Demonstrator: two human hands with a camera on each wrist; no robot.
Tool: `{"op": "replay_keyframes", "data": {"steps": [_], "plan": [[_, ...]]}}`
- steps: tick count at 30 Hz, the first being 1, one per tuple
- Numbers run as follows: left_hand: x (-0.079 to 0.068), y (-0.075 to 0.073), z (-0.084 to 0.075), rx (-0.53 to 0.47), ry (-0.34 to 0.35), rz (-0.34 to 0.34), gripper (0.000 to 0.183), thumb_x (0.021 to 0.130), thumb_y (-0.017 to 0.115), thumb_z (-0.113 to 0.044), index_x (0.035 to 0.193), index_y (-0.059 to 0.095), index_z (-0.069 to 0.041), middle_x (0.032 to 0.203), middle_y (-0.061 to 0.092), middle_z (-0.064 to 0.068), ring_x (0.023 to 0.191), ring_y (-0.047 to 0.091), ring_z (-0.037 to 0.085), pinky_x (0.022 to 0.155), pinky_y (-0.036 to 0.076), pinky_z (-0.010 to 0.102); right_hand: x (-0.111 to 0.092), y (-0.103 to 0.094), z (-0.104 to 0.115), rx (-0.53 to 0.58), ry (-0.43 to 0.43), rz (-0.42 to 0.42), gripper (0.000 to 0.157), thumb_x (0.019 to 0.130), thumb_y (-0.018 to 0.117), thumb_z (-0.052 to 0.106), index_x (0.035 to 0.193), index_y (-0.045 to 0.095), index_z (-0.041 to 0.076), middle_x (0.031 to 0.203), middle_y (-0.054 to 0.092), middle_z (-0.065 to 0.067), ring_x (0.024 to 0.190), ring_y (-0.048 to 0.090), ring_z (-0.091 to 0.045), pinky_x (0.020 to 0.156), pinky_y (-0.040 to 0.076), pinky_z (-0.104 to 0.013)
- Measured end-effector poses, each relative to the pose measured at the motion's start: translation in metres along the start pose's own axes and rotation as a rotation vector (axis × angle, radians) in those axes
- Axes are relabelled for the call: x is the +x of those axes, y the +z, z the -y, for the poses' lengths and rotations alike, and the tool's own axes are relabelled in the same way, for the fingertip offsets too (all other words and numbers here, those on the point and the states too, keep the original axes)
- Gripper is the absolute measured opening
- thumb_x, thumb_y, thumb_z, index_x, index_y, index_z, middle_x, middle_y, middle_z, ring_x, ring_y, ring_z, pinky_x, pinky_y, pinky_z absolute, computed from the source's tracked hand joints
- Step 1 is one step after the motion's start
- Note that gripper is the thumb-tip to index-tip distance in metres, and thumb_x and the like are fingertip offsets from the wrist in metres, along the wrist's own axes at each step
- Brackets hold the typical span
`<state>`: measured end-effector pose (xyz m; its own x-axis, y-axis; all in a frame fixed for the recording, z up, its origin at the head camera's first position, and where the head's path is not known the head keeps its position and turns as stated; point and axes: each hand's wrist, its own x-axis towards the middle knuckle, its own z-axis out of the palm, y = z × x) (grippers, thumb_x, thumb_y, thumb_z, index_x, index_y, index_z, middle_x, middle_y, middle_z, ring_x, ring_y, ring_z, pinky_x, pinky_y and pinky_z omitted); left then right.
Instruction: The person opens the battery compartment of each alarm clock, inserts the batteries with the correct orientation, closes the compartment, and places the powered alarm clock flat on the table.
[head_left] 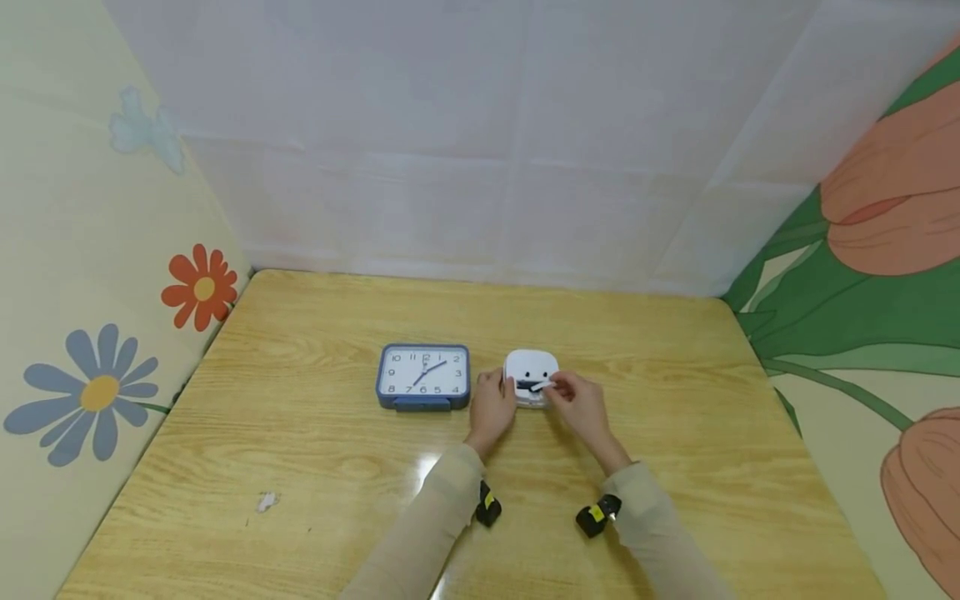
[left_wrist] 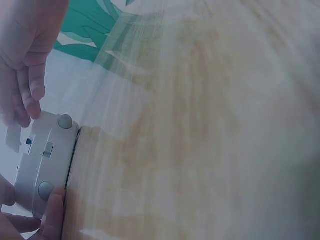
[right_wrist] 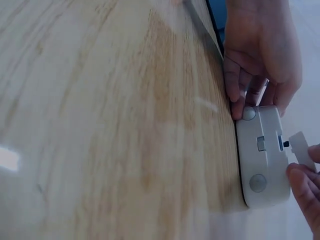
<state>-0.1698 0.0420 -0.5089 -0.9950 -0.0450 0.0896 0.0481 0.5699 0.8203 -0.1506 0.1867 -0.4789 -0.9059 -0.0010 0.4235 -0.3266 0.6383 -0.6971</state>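
Observation:
A small white rounded-square device [head_left: 531, 362] stands on the table, with two black dots like eyes and a dark slot on its front. My left hand [head_left: 492, 410] grips its left side, fingers down by the base. My right hand [head_left: 584, 410] pinches a small flat white strip [right_wrist: 301, 148] between thumb and fingers, tilted out from the slot. The right wrist view shows a small black piece between strip and slot. Two round grey knobs and a small square catch sit on the device's side [right_wrist: 272, 170]. The slot's inside is hidden.
A blue-framed alarm clock [head_left: 422, 377] lies face up just left of my left hand. Black wrist cameras [head_left: 487, 505] hang below both sleeves. A white curtain [head_left: 480, 167] closes off the table's [head_left: 315, 450] far edge, with flower-painted walls at both sides.

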Motion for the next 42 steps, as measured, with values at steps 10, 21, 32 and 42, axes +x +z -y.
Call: {"op": "replay_keyframes", "data": {"steps": [10, 21, 32, 42], "plan": [[0.0, -0.002, -0.002, 0.001, -0.015, 0.024, 0.038, 0.093, 0.047, -0.021, 0.12, 0.056, 0.003, 0.112, 0.054, 0.022, 0.1, 0.055, 0.035, 0.087, 0.044, 0.044, -0.003, 0.007, 0.002, -0.044, -0.067, -0.053, 0.012, 0.07, 0.069, -0.005, 0.078, 0.059, -0.006, 0.065, 0.064, -0.015, 0.057, 0.062, -0.026, 0.051, 0.051, -0.032], [0.0, -0.001, 0.0, 0.007, 0.001, 0.009, 0.038, 0.092, 0.047, -0.021, 0.119, 0.056, 0.004, 0.111, 0.055, 0.022, 0.1, 0.055, 0.035, 0.087, 0.044, 0.043, -0.006, 0.007, 0.004, -0.167, -0.08, -0.039, 0.013, 0.071, 0.071, 0.0, 0.077, 0.061, -0.004, 0.061, 0.062, -0.01, 0.053, 0.057, -0.02, 0.049, 0.047, -0.032], [0.001, -0.001, 0.0, -0.001, -0.003, 0.01, 0.038, 0.092, 0.047, -0.021, 0.12, 0.056, 0.004, 0.111, 0.055, 0.022, 0.1, 0.055, 0.034, 0.087, 0.044, 0.043, -0.01, 0.002, 0.006, -0.335, -0.165, -0.045, 0.011, 0.07, 0.074, 0.005, 0.075, 0.068, -0.002, 0.067, 0.063, -0.011, 0.055, 0.057, -0.02, 0.05, 0.047, -0.033], [0.0, -0.002, -0.001, -0.001, 0.021, -0.008, 0.037, 0.091, 0.047, -0.019, 0.117, 0.057, 0.006, 0.108, 0.055, 0.022, 0.098, 0.056, 0.035, 0.086, 0.044, 0.043, -0.011, 0.002, 0.01, -0.382, -0.219, -0.073, 0.007, 0.067, 0.072, 0.0, 0.07, 0.068, -0.004, 0.064, 0.063, -0.014, 0.053, 0.058, -0.021, 0.049, 0.047, -0.034]]}}
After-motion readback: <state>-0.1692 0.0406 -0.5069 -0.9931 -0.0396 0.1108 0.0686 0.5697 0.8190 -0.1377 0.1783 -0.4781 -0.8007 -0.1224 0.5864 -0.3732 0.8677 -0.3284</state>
